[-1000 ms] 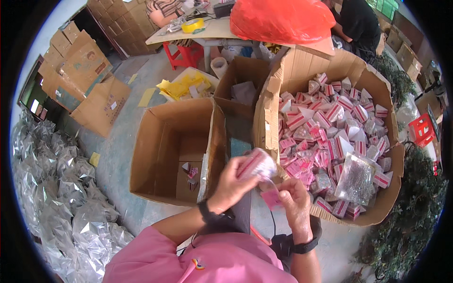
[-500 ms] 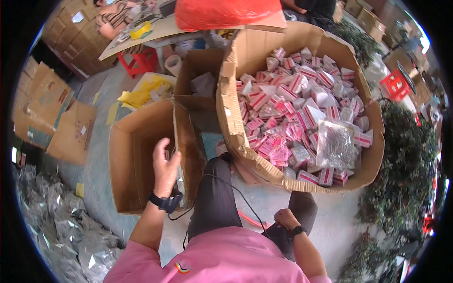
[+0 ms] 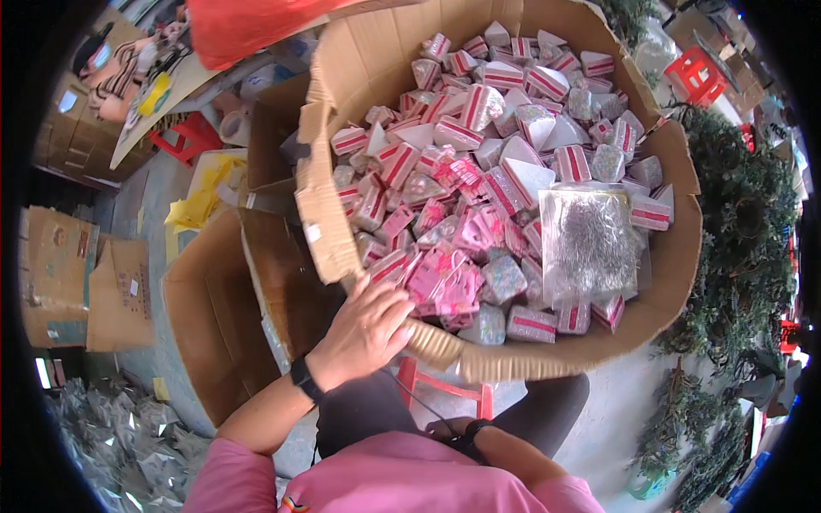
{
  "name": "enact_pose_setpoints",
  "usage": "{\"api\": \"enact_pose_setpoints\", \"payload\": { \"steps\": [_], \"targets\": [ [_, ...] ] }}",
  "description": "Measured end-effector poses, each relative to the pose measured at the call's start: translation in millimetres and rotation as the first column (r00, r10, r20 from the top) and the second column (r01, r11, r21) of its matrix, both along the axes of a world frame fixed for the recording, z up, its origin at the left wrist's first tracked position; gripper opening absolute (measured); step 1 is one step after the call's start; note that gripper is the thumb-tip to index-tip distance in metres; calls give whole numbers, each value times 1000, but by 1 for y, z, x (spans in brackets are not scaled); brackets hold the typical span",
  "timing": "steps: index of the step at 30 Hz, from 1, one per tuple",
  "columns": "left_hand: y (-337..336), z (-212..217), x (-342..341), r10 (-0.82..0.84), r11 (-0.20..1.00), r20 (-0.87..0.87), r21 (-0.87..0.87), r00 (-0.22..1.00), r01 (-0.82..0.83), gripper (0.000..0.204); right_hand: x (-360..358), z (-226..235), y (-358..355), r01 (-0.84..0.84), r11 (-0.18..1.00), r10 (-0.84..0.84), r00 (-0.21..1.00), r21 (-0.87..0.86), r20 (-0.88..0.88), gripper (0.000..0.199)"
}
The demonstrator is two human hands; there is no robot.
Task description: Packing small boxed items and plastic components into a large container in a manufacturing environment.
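Note:
My left hand [image 3: 366, 329], with a dark band on its wrist, lies over the near left rim of a large cardboard box [image 3: 505, 363]. Its fingers are stretched out and slightly bent, next to a bunch of pink printed cards [image 3: 445, 282]; I see nothing held in it. Wedge-shaped pieces [image 3: 505, 192], white and glittery with pink stripes, fill the box. On their right side lies a stack of clear plastic bags [image 3: 590, 248]. My right hand [image 3: 449, 428] is low by my lap, close to a black cord; shadow hides its fingers.
An open carton [image 3: 214, 299] stands left of the large box. Yellow plastic [image 3: 201, 197] lies behind it, near a red stool [image 3: 181, 137]. Silvery star-like pieces [image 3: 128, 453] are heaped at lower left, and leafy artificial branches [image 3: 727, 248] along the right. A person sits at the far-left table.
My left hand has gone from above the open carton to the large box's rim. The view has shifted toward that box. My right hand has moved inward over my lap.

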State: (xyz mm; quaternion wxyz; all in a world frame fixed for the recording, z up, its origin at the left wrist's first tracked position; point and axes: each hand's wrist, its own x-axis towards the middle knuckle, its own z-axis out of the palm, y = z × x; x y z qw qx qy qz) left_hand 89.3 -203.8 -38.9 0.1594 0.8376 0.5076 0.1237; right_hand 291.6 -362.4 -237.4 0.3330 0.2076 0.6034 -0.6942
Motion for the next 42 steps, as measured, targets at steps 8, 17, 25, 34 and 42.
{"api": "enact_pose_setpoints", "payload": {
  "steps": [8, 17, 25, 34, 42],
  "targets": [
    [34, 16, 0, -201, 868, -23, -467, 979, 167, 45, 9, -66, -13, 212, 947, -237, 968, -239, -79, 36],
    [50, 11, -2, -270, 808, -12, -547, 963, 219, 46, 5, -5, 29, 392, 865, -443, 890, -313, -109, 34],
    [32, 2, -4, -187, 920, 57, -340, 981, 195, 44, 20, -12, 80, 559, 808, -589, 780, -187, -212, 32],
    [51, 7, 26, -158, 936, 192, -282, 969, 209, 31, 57, 46, 124, 787, 616, -736, 570, -14, -364, 30],
    [97, -22, 70, -264, 940, -60, -238, 963, 243, 23, 87, 151, 114, 508, 396, -426, 840, 765, -337, 15]
  ]
}}
